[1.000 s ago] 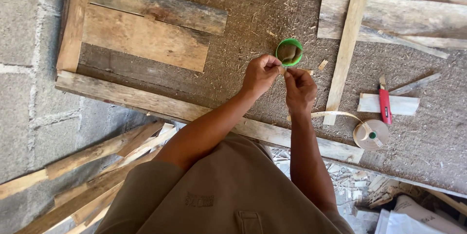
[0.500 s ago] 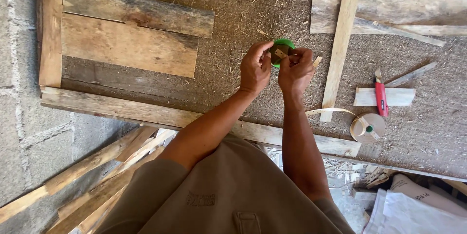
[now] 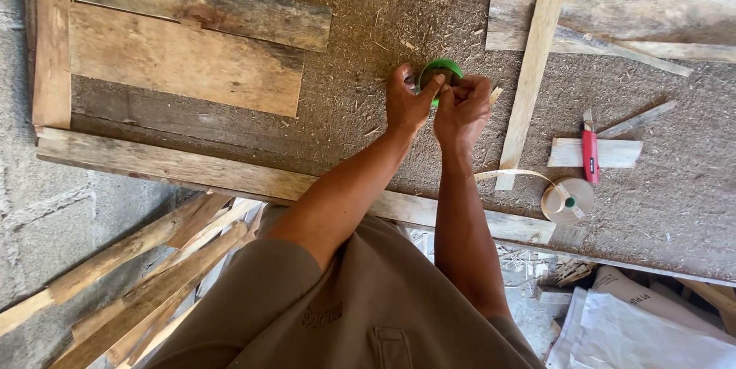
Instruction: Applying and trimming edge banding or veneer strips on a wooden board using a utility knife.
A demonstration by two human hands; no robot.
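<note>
Both hands meet over a small green roll [image 3: 439,70] of tape near the middle of the desk [image 3: 368,100]. The left hand [image 3: 406,100] has its thumb laid across the roll's rim and its fingers pinched on it; the right hand [image 3: 462,106] is bunched tight at the roll's right edge, fingertips together as if picking at the tape end, though the end itself is too small to make out. No length of green tape shows pulled free, so the work looks to be at its start: roll taken up, end not yet peeled off.

The roll is a ring, held tilted with its open face turned up toward the camera; being round it has no real long axis, and its hole runs roughly up out of the desk.

Well to the right lie a red cutter [image 3: 589,150] on a wood offcut [image 3: 613,153] and a pale tape reel [image 3: 567,200] with a strip curling off it.
</note>
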